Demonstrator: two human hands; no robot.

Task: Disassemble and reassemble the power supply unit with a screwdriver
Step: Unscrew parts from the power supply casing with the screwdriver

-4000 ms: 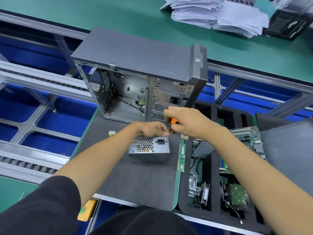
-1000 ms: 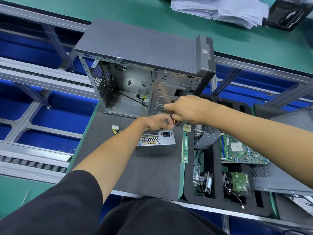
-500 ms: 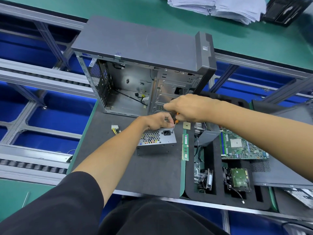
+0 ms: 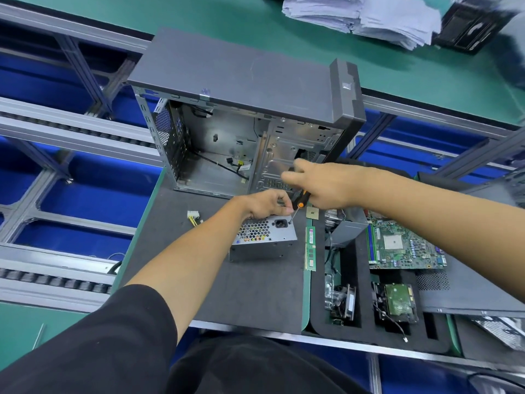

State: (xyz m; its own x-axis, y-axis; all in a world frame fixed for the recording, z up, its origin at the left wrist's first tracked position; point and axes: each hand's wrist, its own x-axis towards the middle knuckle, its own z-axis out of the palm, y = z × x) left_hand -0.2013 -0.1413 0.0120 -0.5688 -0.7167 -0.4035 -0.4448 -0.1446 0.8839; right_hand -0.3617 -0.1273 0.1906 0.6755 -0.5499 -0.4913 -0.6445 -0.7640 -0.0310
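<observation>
From the head camera, the power supply unit (image 4: 262,237) lies on the dark mat (image 4: 227,280), just in front of the open computer case (image 4: 244,115). The left hand (image 4: 262,204) rests on the far top edge of the unit with its fingers curled down over that edge, holding it steady. The right hand (image 4: 324,184) is closed around the black and orange handle of the screwdriver (image 4: 299,201); the thin shaft slants down to the unit's rear face, and its tip sits at a screw hole just right of the power socket (image 4: 280,222).

Compared with half a second ago, the right hand has risen a little, so more of the handle shows below it, while the left hand stays on the unit and the tip stays at the same corner.

Right of the unit lie a memory stick (image 4: 310,248) along the mat's edge, a small square chip (image 4: 312,213), and a foam tray (image 4: 366,302) with a motherboard (image 4: 403,245) resting on it
</observation>
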